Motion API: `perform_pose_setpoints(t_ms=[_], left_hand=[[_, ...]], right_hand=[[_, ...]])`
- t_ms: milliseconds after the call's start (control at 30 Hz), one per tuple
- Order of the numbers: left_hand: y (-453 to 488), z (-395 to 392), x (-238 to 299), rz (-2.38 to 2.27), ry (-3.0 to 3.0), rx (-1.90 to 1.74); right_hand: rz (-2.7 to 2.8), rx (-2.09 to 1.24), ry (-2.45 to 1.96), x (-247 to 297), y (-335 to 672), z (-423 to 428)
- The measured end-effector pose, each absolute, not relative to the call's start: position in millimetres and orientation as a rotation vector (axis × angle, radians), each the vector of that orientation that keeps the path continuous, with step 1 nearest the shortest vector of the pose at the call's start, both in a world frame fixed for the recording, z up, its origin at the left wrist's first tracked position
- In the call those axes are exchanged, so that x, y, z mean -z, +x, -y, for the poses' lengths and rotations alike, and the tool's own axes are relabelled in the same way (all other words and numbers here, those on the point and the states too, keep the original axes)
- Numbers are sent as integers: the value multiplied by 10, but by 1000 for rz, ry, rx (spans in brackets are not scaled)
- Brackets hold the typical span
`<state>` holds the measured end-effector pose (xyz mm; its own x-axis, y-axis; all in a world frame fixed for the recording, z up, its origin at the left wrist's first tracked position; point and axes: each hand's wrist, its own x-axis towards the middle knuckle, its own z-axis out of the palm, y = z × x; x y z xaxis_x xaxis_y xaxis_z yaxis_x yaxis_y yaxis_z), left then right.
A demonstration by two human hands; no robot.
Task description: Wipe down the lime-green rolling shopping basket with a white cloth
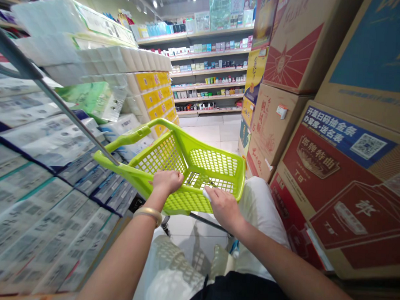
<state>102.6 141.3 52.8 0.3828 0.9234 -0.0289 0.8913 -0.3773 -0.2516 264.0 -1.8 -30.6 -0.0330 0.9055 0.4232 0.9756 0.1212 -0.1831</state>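
Observation:
A lime-green plastic shopping cart (216, 153) with a lattice basket stands in front of me, its side turned toward me. My left hand (168, 182), with a gold-coloured bangle (149, 215) on the wrist, is closed in a fist around the near rim. Farther right along that rim rests my right hand (222, 207), fingers curled over a small white cloth-like piece (207, 193) pressed against the basket edge. Most of that piece is hidden under the fingers. Through the lattice I see the floor; the basket holds no goods that I can make out.
Stacked toilet-paper packs (45, 121) and yellow boxes (156, 93) line the left side. Tall piles of cartons (357, 188) stand close on the right. Shelves of small products (210, 66) close off the back. A grey metal pole (78, 118) slants from the cart to upper left.

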Motion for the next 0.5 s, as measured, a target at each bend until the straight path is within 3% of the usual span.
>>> perform_pose_setpoints(t_ms=[167, 500], left_hand=[[1043, -1375, -548, 1627, -2453, -263], [1044, -1395, -547, 1650, -2436, -298]], right_hand=[[1931, 234, -1868, 363, 2737, 121], [2083, 155, -1794, 66, 2014, -485]])
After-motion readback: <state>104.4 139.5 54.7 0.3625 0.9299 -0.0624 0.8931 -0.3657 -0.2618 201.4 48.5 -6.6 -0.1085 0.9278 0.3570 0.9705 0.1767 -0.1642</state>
